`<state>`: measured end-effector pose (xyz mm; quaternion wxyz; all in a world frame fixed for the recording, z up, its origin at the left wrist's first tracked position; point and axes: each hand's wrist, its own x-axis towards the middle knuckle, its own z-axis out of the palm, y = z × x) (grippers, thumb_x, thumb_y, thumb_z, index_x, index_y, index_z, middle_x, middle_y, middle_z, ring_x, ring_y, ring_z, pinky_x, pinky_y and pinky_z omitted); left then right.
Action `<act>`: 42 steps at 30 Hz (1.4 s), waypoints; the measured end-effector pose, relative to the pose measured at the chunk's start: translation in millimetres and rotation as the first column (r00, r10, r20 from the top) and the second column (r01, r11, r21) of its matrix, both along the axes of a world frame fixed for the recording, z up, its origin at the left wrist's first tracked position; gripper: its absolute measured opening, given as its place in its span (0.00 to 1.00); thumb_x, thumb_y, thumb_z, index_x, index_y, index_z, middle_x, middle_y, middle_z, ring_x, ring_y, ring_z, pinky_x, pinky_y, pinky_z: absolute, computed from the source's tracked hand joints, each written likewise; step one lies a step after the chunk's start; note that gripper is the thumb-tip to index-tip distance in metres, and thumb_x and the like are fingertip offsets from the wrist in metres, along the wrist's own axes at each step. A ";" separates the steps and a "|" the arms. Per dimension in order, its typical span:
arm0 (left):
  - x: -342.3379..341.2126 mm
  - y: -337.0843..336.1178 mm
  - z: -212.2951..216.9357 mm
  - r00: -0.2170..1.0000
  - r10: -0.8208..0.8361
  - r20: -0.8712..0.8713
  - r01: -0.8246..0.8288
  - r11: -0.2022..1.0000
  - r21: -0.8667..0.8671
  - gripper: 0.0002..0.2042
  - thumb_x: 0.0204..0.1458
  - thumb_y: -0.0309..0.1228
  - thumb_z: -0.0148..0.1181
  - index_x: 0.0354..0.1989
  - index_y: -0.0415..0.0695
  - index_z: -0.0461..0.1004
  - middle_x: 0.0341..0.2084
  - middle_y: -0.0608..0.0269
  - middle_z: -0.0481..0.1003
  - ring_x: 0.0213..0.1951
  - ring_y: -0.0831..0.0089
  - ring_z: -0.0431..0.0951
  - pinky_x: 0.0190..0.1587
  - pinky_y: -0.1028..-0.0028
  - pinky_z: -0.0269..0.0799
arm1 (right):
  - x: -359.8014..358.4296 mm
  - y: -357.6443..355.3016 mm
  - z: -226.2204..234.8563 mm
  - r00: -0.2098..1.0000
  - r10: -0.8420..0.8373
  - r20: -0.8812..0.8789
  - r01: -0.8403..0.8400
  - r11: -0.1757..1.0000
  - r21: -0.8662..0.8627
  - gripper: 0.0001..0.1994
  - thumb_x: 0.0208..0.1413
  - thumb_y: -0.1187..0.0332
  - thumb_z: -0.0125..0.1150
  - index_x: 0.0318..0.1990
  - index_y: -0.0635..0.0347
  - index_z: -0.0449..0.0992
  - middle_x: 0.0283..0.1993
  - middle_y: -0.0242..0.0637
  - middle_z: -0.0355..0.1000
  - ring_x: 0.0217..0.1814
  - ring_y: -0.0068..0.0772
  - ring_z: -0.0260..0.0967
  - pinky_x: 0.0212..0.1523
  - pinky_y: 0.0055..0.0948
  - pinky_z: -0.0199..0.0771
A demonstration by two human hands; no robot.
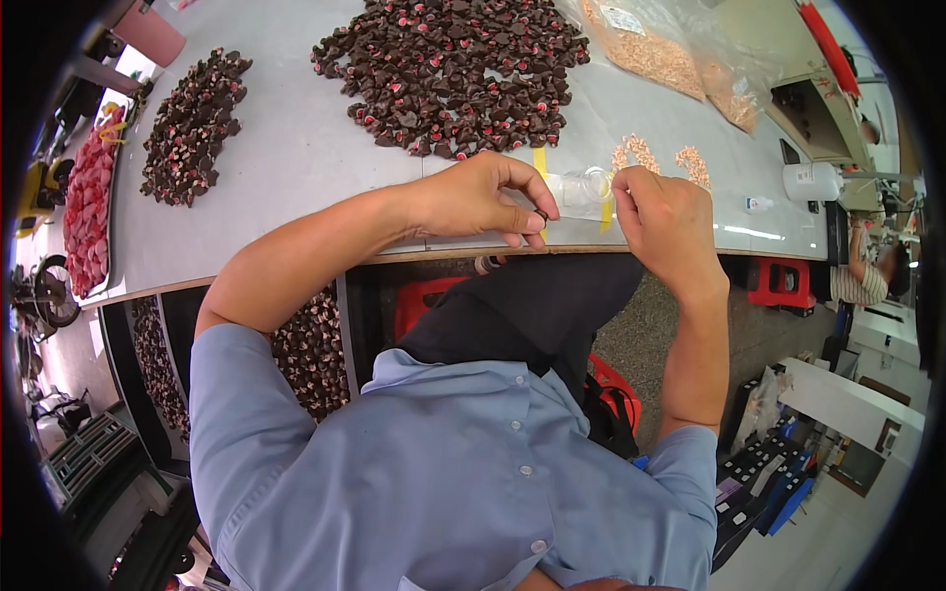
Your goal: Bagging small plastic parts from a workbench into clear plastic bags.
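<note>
My left hand (pixel 480 200) rests at the table's front edge, fingers pinched on a small dark brown part (pixel 541 214). My right hand (pixel 658 210) is beside it, fingertips closed near a small clear round container (pixel 589 185); whether it holds a tiny piece I cannot tell. A big heap of dark brown and pink small parts (pixel 453 74) lies just beyond my hands. Small piles of tan bits (pixel 641 153) sit by my right hand.
A second heap of dark parts (pixel 192 123) lies at the left of the grey table (pixel 296 167). Clear bags of tan bits (pixel 655 49) lie at the back right. A red tray of pink pieces (pixel 87 202) sits far left. Another person (pixel 867 276) sits at the right.
</note>
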<state>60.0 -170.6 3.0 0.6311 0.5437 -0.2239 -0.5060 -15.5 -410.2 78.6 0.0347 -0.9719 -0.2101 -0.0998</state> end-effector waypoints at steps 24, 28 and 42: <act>4.9 -1.8 -7.4 0.995 0.079 -0.061 -0.083 0.995 -0.052 0.15 0.57 0.29 0.65 0.50 0.35 0.77 0.42 0.55 0.80 0.42 0.71 0.83 0.43 0.76 0.80 | -34.8 34.2 -29.3 0.993 -0.081 -0.085 0.117 0.748 0.653 0.04 0.52 0.82 0.63 0.34 0.67 0.76 0.22 0.34 0.74 0.22 0.20 0.71 0.24 0.20 0.71; 3.9 -2.9 -3.9 0.994 0.091 -0.068 -0.095 0.994 -0.051 0.14 0.57 0.29 0.65 0.48 0.33 0.77 0.39 0.55 0.81 0.40 0.72 0.83 0.43 0.75 0.80 | -32.8 40.2 -36.7 0.997 -0.074 -0.033 0.077 0.746 0.661 0.04 0.52 0.82 0.64 0.34 0.66 0.76 0.24 0.36 0.75 0.23 0.23 0.74 0.23 0.21 0.72; 3.5 -1.9 -14.8 0.992 0.112 -0.061 -0.115 0.992 -0.055 0.13 0.57 0.27 0.64 0.49 0.34 0.77 0.40 0.55 0.81 0.41 0.72 0.82 0.44 0.76 0.78 | -29.7 57.2 -47.2 0.962 -0.020 0.271 -0.104 0.894 0.435 0.06 0.49 0.80 0.67 0.31 0.62 0.75 0.22 0.36 0.74 0.19 0.31 0.71 0.21 0.27 0.67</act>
